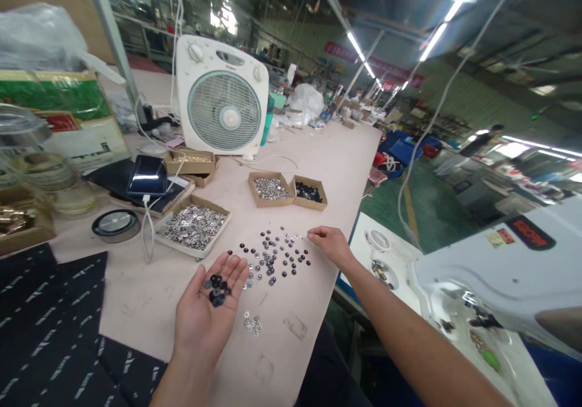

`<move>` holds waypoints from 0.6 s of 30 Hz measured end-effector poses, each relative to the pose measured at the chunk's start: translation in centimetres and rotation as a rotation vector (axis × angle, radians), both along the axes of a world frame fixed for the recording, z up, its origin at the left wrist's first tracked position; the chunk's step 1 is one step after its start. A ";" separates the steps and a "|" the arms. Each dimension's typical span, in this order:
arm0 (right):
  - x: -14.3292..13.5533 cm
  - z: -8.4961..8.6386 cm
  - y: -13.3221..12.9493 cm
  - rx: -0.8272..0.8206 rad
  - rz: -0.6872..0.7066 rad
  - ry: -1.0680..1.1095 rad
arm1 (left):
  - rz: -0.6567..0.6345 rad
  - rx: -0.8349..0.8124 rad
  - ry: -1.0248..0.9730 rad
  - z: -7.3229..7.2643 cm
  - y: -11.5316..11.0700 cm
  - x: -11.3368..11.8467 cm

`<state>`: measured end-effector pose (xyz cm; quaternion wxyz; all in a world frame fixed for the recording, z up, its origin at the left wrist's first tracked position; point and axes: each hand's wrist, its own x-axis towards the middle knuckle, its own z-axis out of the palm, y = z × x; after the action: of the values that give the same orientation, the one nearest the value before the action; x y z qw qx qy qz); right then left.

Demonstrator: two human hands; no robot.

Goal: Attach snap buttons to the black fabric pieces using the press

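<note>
My left hand (207,310) is palm up with its fingers stretched forward, cupping several black snap buttons (218,290). Over the scattered snap buttons (270,261), my right hand (330,243) reaches in from the right with thumb and forefinger pinched together. Tiny silver pieces lie right at its fingertips; what the pinch holds, if anything, is too small to make out. The scattered buttons are black and grey, some turned over. Nearer to me, beside my left hand, is a small cluster of silver snap parts (253,323).
A cardboard tray of silver parts (193,228) stands left of the scatter. Behind it are a small box of silver parts (271,188) and a box of black buttons (309,192). A white box fan (222,94) stands farther back. Black printed fabric (54,328) lies left; a white machine (495,261) stands right.
</note>
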<state>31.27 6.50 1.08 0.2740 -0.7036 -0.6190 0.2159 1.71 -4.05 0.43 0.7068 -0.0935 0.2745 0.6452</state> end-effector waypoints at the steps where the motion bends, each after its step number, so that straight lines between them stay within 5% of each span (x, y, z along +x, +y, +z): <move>1: 0.0 -0.2 0.3 0.002 0.003 0.021 | -0.001 -0.001 0.005 0.0 0.0 0.0; 18: -2.4 -0.3 1.4 -0.043 0.088 0.011 | 0.018 -0.059 0.043 0.2 -0.1 0.3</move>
<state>28.82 7.91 0.81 0.2522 -0.6803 -0.6432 0.2449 2.06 -4.12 0.61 0.6918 -0.1029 0.3075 0.6452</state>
